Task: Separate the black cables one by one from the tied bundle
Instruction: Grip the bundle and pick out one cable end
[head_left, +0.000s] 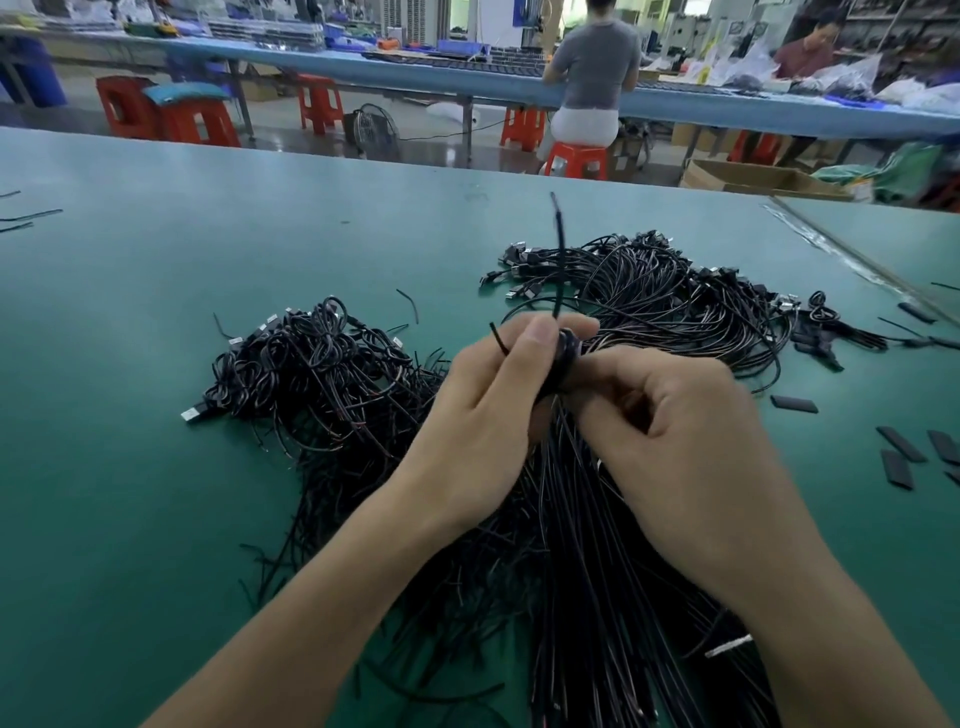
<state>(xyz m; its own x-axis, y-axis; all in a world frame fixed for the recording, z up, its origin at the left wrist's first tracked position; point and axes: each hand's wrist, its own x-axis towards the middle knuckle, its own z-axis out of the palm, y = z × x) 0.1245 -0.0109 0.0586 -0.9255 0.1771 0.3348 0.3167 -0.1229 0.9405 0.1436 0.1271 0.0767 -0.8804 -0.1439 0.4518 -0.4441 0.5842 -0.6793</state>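
– two hands in the head view, both at one spot?
– yes. the left hand and the right hand meet over the middle of the green table. they are at the bound neck of the tied bundle, and its black cables fan down between the forearms toward the near edge.
– and the fingers?
– the left thumb and fingers are curled, pinching the tie strand where it leaves the neck. one end stands straight up and a short end pokes out to the left. the right fingers are curled in, with the thumb pressed on the neck of the bundle. the knot is hidden between the hands, so i may be wrong about which fingers bear on it.
– what crowds them?
– a tangled heap lies just left of the left wrist, touching the bundle's loose ends. a second heap, with plugs, sits just beyond the hands. flat black pieces are scattered near the right edge of view.
– open room?
– bare green spreads wide to the left and on toward the far edge. a taped seam runs diagonally at the right. red stools stand beyond the far edge.
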